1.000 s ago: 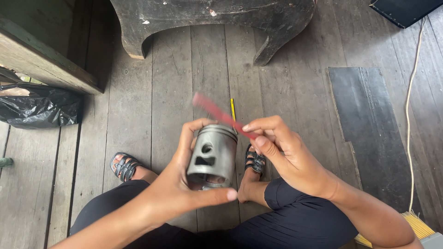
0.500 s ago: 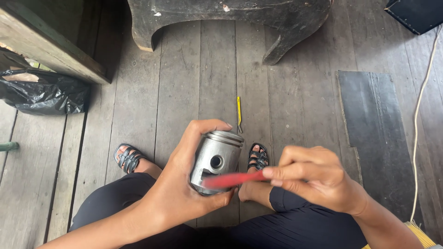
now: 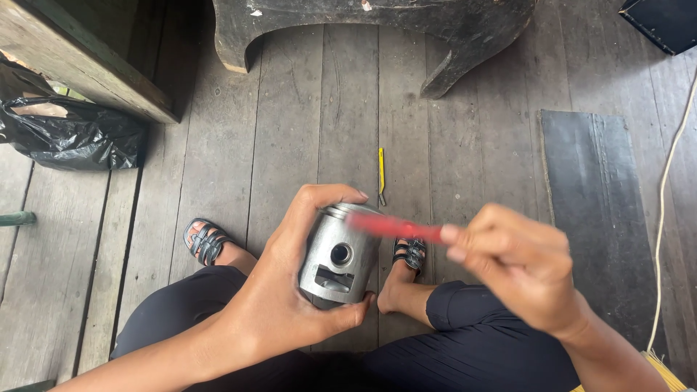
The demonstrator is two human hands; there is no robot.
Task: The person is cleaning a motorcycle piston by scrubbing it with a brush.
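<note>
Head view. Metal piston [image 3: 338,255]: grey, cylindrical, held upright above the lap at near centre, round pin hole and slot turned to the camera. Left hand [image 3: 279,290]: wrapped around the piston, fingers over its top rim, thumb under its base. Right hand [image 3: 519,265]: closed on a thin red stick [image 3: 396,227], blurred, whose far end is laid across the piston's upper edge. Wooden plank floor [image 3: 290,131]: a yellow tool [image 3: 380,174] is seen lying just beyond the piston. Black plastic bag [image 3: 69,134]: far left. Dark mat [image 3: 592,196]: right. Sandalled feet are seen below the hands.
</note>
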